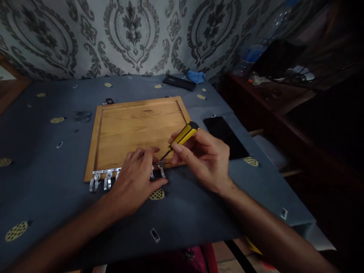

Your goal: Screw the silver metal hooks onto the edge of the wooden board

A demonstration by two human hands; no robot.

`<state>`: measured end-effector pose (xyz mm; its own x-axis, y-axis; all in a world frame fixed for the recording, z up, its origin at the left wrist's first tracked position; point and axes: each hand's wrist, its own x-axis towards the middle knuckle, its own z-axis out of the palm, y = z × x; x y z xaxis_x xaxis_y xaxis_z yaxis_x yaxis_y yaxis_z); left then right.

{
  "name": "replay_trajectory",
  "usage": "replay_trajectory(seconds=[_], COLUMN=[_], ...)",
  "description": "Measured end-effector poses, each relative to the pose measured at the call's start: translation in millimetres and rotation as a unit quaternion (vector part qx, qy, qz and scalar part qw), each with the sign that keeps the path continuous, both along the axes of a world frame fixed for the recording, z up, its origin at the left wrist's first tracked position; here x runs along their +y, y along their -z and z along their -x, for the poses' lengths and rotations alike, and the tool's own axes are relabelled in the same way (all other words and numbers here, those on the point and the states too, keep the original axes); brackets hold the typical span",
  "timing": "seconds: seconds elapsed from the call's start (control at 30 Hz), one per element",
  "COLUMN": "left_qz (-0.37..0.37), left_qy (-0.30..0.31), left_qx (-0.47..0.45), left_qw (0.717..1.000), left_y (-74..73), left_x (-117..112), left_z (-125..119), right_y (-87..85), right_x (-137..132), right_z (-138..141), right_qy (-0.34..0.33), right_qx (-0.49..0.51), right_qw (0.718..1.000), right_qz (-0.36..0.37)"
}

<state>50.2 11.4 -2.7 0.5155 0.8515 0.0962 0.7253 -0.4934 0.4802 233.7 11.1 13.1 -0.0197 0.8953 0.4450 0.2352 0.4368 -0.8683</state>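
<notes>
A shallow wooden tray-like board [136, 129] with a raised rim lies on the table. Several silver metal hooks [107, 179] line its near edge. My right hand [209, 161] grips a yellow-and-black screwdriver [183, 135], tilted so its tip meets the rightmost visible hook [161, 170]. Whether the tip sits in a screw is too small to tell. My left hand [133, 180] rests over the near rim, thumb and forefinger apart on either side of the hooks near the screwdriver tip. It covers the middle hooks.
A black phone or tablet [226, 137] lies right of the board. At the back are a dark case [179, 82] and a blue crumpled cloth [196, 76]. A small clear bag [82, 116] lies to the left. Right of the table, a bottle [251, 55] stands on dark furniture.
</notes>
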Motion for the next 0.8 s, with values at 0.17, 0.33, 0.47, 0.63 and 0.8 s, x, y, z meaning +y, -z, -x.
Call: replay_trajectory(seconds=[0.17,0.33,0.47,0.63,0.8], left_qz=[-0.003,-0.003,0.002,0.008,0.005], left_qy=[0.005,0.002,0.004,0.001,0.008], left_qx=[-0.004,-0.002,0.004,0.006,-0.001], left_qw=[1.000,1.000,1.000,1.000,1.000], left_y=[-0.9,-0.8,-1.7,-2.4,-1.9], left_x=[0.3,0.5,0.6,0.7,1.2], left_z=[-0.6,-0.5,-0.7,-1.3,-0.8], right_y=[3.0,5.8,7.7,6.0,-0.8], right_x=[1.5,2.8,2.8,3.2,4.4], right_z=[0.4,0.4,2.2,6.7,2.9], right_qy=[-0.021,-0.036,-0.051,-0.063,-0.126], right_qx=[0.008,0.013,0.038,0.119,0.127], right_qw=[1.000,0.999,0.997,0.988,0.979], right_qz=[0.015,0.026,0.034,0.073,0.100])
